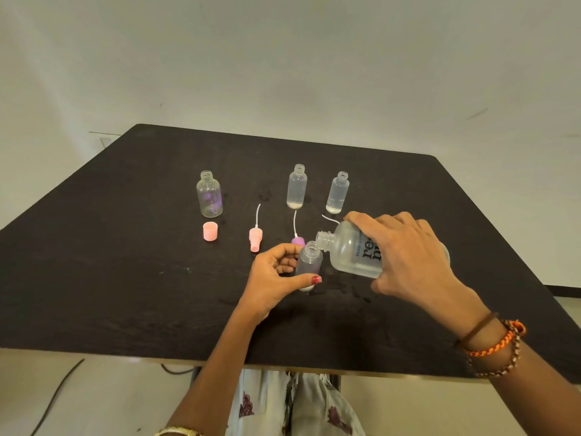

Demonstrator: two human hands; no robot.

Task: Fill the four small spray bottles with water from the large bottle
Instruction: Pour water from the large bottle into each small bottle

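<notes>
Wall [283, 58] pale and plain behind, a few faint scuffs on it. Floor [110, 398] light below, with a dark cable [56, 394] trailing across at lower left. Table [94, 278] dark, wood-grained, filling most of the view, near edge pale; small wet marks showing on its top near the hands. Floral cloth [283, 404] visible under the near edge.

Right hand [408, 256] curled over the big bottle [352, 250], gripping it tilted, neck pointing left and down, mouth just at the rim of the near small bottle [309, 262]. Dark lettering on its side, partly hidden by fingers. Bracelets [493, 347] at that wrist, orange and brown.

Left hand [276, 278] pinching the near small bottle between thumb and fingers, holding it upright on the table. Gold bangle [179, 432] at that wrist.

Round bottle [209, 195] standing open at far left, purple tint inside. Tall bottle [296, 187] and short bottle [339, 193] standing open at the back, close together, each with a little liquid at the bottom.

Pink cap [210, 231] upright before the round bottle. Pink sprayer [255, 237] lying with tube pointing away. Purple sprayer [297, 240] just behind the near small bottle. White tube [330, 218] poking out beside the big bottle.
</notes>
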